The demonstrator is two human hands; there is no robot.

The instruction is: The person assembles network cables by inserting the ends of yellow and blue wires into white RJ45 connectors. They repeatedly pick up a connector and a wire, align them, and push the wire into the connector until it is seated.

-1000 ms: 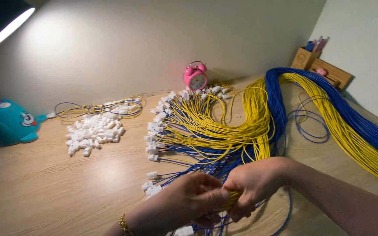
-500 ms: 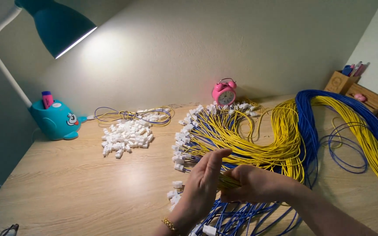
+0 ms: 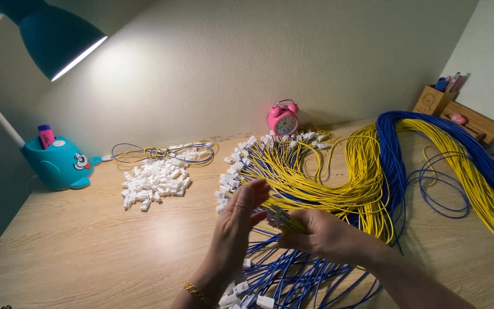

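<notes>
Your right hand (image 3: 321, 234) clamps a yellow wire bundle (image 3: 284, 219).
Your left hand (image 3: 238, 220), fingers spread, touches its tips.

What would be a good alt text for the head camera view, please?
Two bare hands meet above a wooden desk: the right hand grips a bunch of yellow wires, the open left hand beside them. Around lie yellow and blue wire bundles, white connectors and a pink alarm clock.

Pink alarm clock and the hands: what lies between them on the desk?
In the head view, yellow wires with white connectors lie between the pink alarm clock and both hands.
</notes>
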